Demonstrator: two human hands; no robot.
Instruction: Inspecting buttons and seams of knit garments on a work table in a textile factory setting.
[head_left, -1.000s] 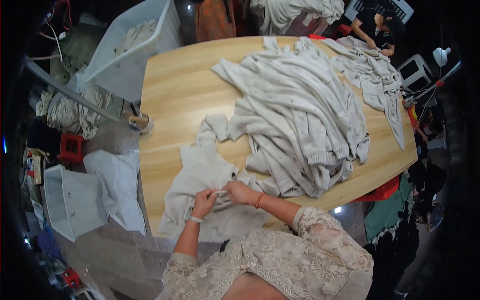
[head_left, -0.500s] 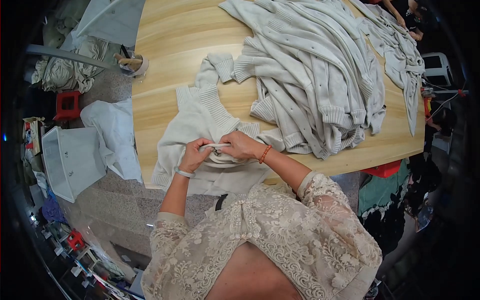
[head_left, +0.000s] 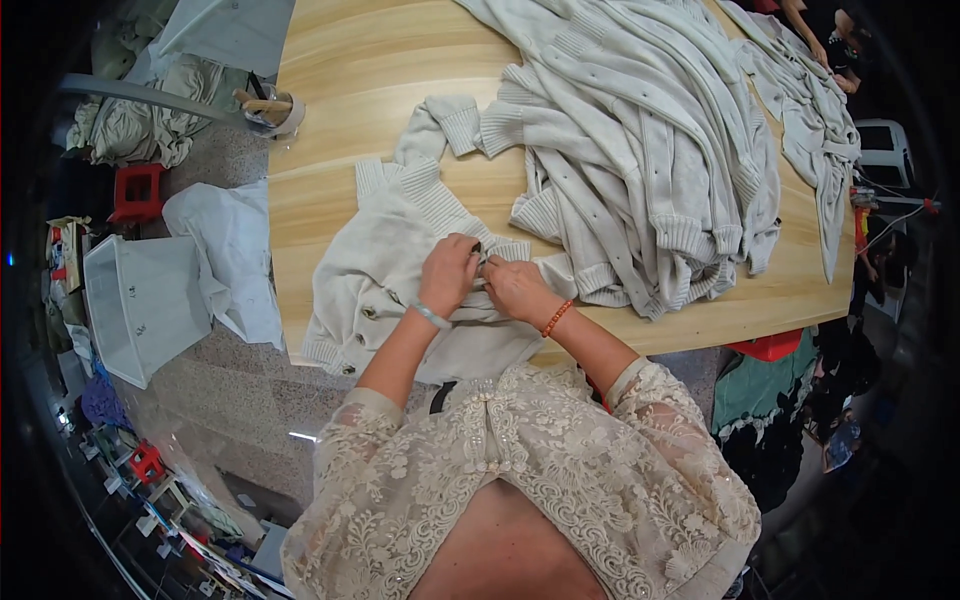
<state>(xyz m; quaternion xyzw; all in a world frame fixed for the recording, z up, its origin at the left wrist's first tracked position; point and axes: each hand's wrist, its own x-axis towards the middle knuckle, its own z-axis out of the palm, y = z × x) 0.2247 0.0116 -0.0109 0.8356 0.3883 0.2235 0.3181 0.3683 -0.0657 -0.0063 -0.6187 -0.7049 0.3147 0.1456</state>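
The person stood at the near edge of a long wooden table (head_left: 350,60) with a cream knitted cardigan (head_left: 375,265) spread flat in front of them, its hem hanging slightly over that edge. Both hands met at the cardigan's front opening. The left hand (head_left: 448,275), a thin bracelet on its wrist, was curled down over the knit with fingers pinched on the fabric. The right hand (head_left: 515,288), with an orange bead bracelet at the wrist, was closed on the same spot, touching the left. What exactly sat between the fingertips was too small to make out; a small dark bit showed there, possibly a button.

Dark buttons ran along the cardigan's front nearer the table edge. A ribbed sleeve lay stretched away from the cardigan toward a large pile of like cream knitwear (head_left: 650,160), which lay just beyond and to the right of it.

Judged from this, the step in hand was close work on the cardigan's front band, fastening or checking it. The next move would call for a firm pinch and the fabric kept flat.
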